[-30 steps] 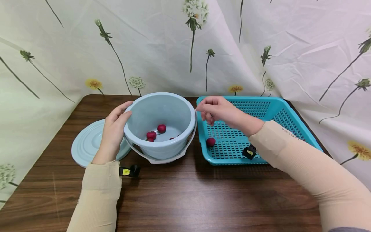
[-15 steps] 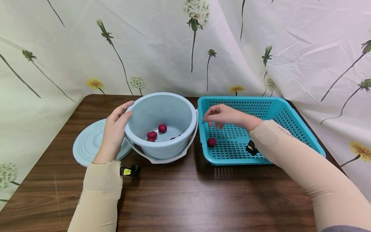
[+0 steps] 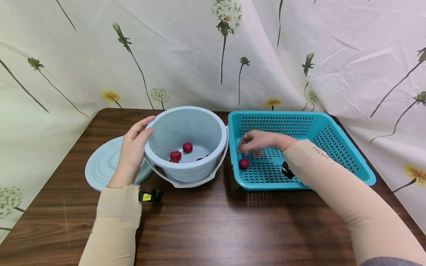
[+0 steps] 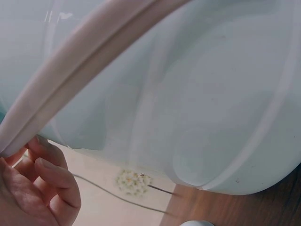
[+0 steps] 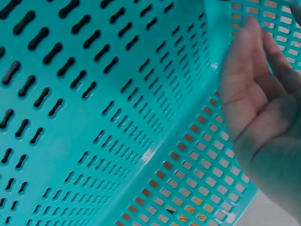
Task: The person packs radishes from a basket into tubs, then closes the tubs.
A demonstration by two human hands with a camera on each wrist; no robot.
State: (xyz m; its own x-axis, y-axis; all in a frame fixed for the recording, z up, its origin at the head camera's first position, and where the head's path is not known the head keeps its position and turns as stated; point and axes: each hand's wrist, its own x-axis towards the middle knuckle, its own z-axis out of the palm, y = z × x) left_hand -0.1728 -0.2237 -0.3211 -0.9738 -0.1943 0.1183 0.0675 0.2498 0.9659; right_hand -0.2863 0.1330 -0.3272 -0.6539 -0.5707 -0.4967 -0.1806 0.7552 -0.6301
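My left hand (image 3: 132, 151) grips the left rim of a pale blue bucket (image 3: 184, 173), thumb and fingertips at its edge. The left wrist view has the fingers (image 4: 56, 179) curled close to the bucket's white handle (image 4: 84, 61). Inside the bucket lie several round dark-red things like radishes (image 3: 188, 147). One more red radish-like ball (image 3: 244, 163) is in the left front corner of a turquoise basket (image 3: 237, 173). Just above and behind it, my right hand (image 3: 261, 141) reaches down into the basket with loosely bent fingers, holding nothing.
A pale blue round lid (image 3: 101, 164) lies on the dark wooden table (image 3: 233, 225), left of the bucket and partly behind my left hand. Behind the table hangs a white cloth (image 3: 186, 55) printed with dandelions.
My right hand has moved from beside the bucket's right rim rightward and down into the basket, closer to the red ball there. My left hand stays at the bucket rim.
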